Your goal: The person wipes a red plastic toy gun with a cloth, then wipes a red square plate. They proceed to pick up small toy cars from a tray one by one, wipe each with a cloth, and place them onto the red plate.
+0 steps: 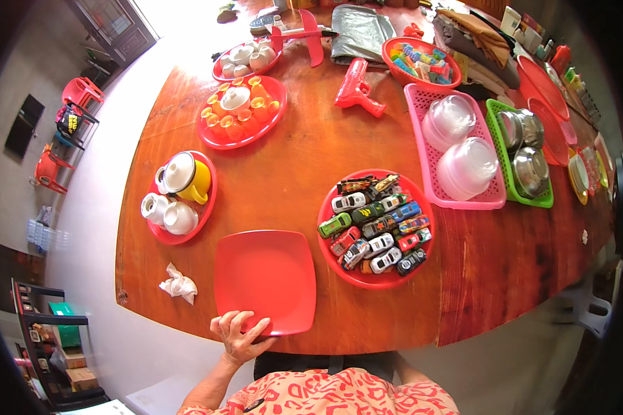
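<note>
Through the head camera I watch the left hand (pixel 241 337) at the near edge of the wooden table (pixel 277 152), right by the red square plate (pixel 266 280). Its fingers (pixel 260 326) are spread a little apart and curl over the plate's near rim toward the left corner, so most of the plate lies beyond the fingertips, far and to the right of them. I see the fingers touching the rim, but I cannot tell whether the thumb pinches it from below or the hand merely rests there. The plate lies flat on the table, its surface bare. Of the right side I get just the right forearm (pixel 410 371), down beside the patterned shirt (pixel 325 394); the right hand is hidden, so I cannot tell how its fingers stand. Left of the plate I have a crumpled tissue (pixel 179 284), and farther off on that side a round red tray (pixel 167 238) with a yellow mug (pixel 199 183) and white pots (pixel 181 218). Just beside the plate on the right sits a round red dish (pixel 363 280) full of toy cars (pixel 379 227). Farther right stand a pink basket (pixel 472 204) and a green basket (pixel 535 201).
</note>
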Action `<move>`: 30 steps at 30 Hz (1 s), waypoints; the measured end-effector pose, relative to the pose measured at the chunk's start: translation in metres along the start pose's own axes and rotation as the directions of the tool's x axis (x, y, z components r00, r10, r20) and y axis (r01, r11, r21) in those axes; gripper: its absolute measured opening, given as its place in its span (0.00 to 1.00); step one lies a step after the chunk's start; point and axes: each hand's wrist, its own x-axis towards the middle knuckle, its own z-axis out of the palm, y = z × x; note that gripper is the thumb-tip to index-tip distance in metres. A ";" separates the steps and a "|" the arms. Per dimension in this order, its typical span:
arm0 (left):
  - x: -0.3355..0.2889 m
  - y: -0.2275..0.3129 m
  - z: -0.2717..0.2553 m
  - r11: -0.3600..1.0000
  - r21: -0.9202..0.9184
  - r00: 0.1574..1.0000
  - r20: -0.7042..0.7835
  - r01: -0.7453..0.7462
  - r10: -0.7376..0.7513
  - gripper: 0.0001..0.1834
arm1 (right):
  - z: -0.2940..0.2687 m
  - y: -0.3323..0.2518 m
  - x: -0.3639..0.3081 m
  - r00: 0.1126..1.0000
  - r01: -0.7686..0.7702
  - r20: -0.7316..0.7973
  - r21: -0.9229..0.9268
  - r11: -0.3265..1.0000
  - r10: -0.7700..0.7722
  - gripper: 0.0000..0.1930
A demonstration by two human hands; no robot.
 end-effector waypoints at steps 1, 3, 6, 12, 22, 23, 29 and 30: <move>0.006 0.002 0.002 0.999 -0.029 1.000 -0.014 -0.023 0.023 0.22 | -0.003 0.017 -0.006 0.999 0.049 0.021 -0.037 0.998 -0.049 0.14; 0.003 0.000 -0.001 0.994 -0.068 0.995 -0.048 -0.087 0.083 0.18 | -0.016 0.067 -0.012 0.949 0.301 0.153 -0.193 0.934 -0.275 0.14; -0.007 0.001 0.002 0.992 -0.063 0.992 -0.068 -0.111 0.107 0.15 | -0.125 0.030 -0.108 0.847 0.317 0.424 0.081 0.945 -0.320 0.12; -0.001 0.013 0.003 0.997 -0.041 0.991 -0.121 -0.068 0.063 0.12 | -0.244 -0.124 -0.245 0.691 0.722 -0.288 0.251 0.645 -0.663 0.05; 0.000 0.008 0.013 1.000 0.016 0.984 -0.176 -0.008 0.011 0.11 | -0.239 -0.205 -0.190 -0.218 0.319 -0.552 -0.820 0.476 -0.805 0.14; 0.000 0.008 0.013 1.000 0.014 0.984 -0.178 -0.016 0.018 0.11 | -0.240 -0.210 -0.185 -0.204 0.276 -0.528 -0.839 0.470 -0.824 0.14; -0.011 -0.001 0.008 0.996 0.080 0.987 -0.151 -0.042 0.054 0.15 | -0.234 -0.232 -0.179 -0.174 0.179 -0.504 -0.861 0.476 -0.846 0.09; -0.010 0.003 0.001 0.999 0.052 0.989 -0.150 -0.008 0.015 0.17 | -0.234 -0.232 -0.178 -0.214 0.165 -0.466 -0.884 0.438 -0.859 0.09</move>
